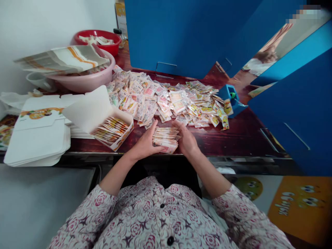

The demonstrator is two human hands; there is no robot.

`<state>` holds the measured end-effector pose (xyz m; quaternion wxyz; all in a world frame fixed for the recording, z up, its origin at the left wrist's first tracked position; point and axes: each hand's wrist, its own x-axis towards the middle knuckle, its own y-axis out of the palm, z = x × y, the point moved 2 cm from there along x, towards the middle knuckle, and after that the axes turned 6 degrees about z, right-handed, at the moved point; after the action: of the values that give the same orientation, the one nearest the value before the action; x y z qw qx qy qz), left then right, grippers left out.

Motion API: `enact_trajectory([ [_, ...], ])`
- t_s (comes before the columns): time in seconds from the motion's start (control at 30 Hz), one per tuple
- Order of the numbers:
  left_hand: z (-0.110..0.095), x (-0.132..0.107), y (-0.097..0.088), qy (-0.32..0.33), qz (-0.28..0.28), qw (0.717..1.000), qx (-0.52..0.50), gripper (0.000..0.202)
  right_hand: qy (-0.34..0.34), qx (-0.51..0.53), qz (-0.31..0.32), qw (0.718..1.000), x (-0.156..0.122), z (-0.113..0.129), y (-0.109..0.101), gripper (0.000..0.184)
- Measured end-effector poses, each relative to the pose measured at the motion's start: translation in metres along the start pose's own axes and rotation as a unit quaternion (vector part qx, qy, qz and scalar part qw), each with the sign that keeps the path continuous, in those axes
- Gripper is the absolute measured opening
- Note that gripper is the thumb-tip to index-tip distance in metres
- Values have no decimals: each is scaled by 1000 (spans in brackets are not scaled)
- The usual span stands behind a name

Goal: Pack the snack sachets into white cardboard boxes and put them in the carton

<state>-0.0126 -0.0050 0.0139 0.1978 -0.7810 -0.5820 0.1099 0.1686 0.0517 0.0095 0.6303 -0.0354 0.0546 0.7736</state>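
A stack of small printed sachets rests at the near edge of the dark wooden table. My left hand presses against its left side with fingers wrapped round it. My right hand cups its right side, fingers curled over the top. A wide heap of loose sachets spreads across the table just beyond my hands. To the left, an open white carton lies tilted, with a row of sachets packed inside.
Flat white carton blanks are stacked at the left. A pink basin holding folded cartons and a red basin stand behind. Blue partitions wall the back and right. A small blue holder sits at the right.
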Motion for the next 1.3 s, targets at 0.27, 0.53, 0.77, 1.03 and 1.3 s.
enact_trajectory([
  [0.27, 3, 0, 0, 5, -13, 1000, 8, 113, -124, -204, 48, 970, -5, 13, 7, 68],
  [0.53, 3, 3, -1, 3, -7, 1000, 25, 107, -194, -588, 334, 710, 8, 54, 12, 96],
  [0.77, -2, -6, -7, 4, 22, 999, 36, 100, -203, -645, 342, 653, 9, 48, 30, 72],
  [1.03, 3, -10, -2, 28, -1, 997, 65, 98, -214, -637, 297, 678, -5, 45, 36, 64],
  [1.3, -50, -88, -51, 188, -344, 903, 174, 47, -186, -580, 240, 756, -13, 40, 29, 60],
])
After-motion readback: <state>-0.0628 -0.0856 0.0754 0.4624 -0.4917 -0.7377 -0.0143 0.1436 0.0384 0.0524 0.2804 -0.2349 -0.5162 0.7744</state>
